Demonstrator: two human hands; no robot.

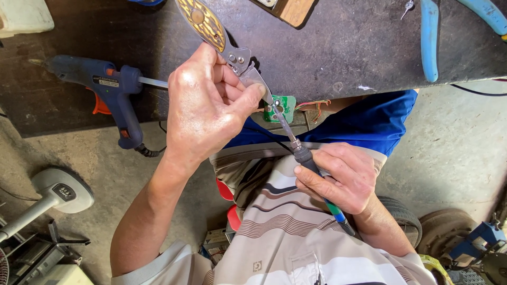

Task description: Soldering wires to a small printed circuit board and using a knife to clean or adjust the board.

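My left hand [206, 108] grips a folding knife [211, 29] with a yellow-brown patterned handle. Its blade [259, 82] runs down under my thumb to the metal tip of a soldering iron [288, 132]. My right hand [343, 177] holds that iron by its dark grip, with a green-and-blue handle sticking out behind the wrist. Just behind the blade and the iron tip, a small green circuit board [285, 105] with thin coloured wires lies at the edge of the dark workbench [343, 47].
A blue hot-glue gun [108, 84] lies on the bench at left. Blue-handled pliers [430, 37] rest at top right, a wooden block [293, 10] at top centre. On the concrete floor stand a fan base [58, 192] at left and a tyre [404, 216] at right.
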